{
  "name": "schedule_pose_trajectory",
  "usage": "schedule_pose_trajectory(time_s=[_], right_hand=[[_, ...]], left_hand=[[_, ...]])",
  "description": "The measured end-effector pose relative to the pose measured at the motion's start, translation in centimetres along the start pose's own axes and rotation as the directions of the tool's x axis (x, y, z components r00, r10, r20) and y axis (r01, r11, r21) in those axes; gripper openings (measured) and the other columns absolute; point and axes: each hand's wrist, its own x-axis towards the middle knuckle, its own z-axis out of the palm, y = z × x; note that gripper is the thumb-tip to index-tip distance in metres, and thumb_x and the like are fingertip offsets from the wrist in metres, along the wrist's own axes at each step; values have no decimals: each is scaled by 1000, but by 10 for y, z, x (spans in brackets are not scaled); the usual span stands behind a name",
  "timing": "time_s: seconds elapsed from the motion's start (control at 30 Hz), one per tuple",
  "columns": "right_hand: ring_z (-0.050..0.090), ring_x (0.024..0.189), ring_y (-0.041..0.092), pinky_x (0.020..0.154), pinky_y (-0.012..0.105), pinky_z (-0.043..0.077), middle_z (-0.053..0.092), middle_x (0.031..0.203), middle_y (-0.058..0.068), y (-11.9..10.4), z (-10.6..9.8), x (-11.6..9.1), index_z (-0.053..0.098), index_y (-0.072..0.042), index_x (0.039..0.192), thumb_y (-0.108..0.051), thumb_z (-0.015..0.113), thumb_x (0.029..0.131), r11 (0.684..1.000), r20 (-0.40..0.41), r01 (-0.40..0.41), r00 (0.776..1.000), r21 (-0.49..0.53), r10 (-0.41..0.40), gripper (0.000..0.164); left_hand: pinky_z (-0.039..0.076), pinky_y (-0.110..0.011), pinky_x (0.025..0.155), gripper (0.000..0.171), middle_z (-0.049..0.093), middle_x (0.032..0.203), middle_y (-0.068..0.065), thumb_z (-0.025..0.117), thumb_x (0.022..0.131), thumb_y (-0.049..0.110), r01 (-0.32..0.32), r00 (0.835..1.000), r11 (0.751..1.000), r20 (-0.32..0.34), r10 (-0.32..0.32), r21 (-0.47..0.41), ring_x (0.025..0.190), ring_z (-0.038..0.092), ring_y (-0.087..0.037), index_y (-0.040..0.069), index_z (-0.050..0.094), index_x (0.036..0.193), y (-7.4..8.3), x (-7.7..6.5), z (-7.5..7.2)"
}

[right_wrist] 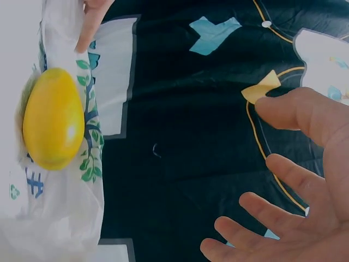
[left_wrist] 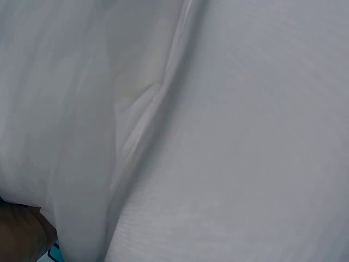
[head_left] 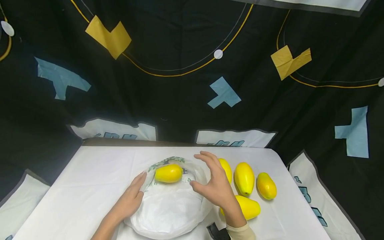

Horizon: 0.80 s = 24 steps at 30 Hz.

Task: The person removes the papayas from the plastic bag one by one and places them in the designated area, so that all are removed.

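Note:
A white plastic bag (head_left: pixel 168 210) with green leaf print stands with its mouth spread wide. One smooth yellow fruit (head_left: pixel 168 173), shaped like a small papaya, lies inside near the far rim; the right wrist view shows the same fruit (right_wrist: pixel 53 119) beside the printed edge. My left hand (head_left: pixel 130 198) rests along the bag's left rim with fingers extended. Over the right rim is my right hand (head_left: pixel 216 181), thumb and fingers spread apart and holding nothing. In the left wrist view the bag's side (left_wrist: pixel 82 109) fills the left part.
Right of the bag lie several more yellow fruits, among them an upright one (head_left: pixel 244 178), a shorter one (head_left: pixel 266 186) and a near one (head_left: pixel 248 207) partly behind my right wrist. The white table (head_left: pixel 90 180) ends at a dark curtain (head_left: pixel 168 103).

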Motion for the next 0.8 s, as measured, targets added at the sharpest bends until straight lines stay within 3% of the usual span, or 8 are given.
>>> schedule_pose_trajectory(time_s=[0.47,0.8], right_hand=[[44,129,9,102,45,46,47,138,-15,-2,23,19,57,-30,130,-13,76,72,998,38,59,997,4,-60,64],[44,130,13,103,48,44,48,140,-10,1,44,30,57,-30,132,-17,74,72,1000,134,12,991,23,-15,64]], left_hand=[[16,-57,116,59,16,159,-20,38,97,-1,2,1000,1000,6,-2,12,144,18,-40,-2,21,153,-1,1,2],[16,-57,115,59,18,159,-20,39,96,-2,-10,1000,1000,1,10,18,144,19,-40,-3,22,152,0,-1,0]])
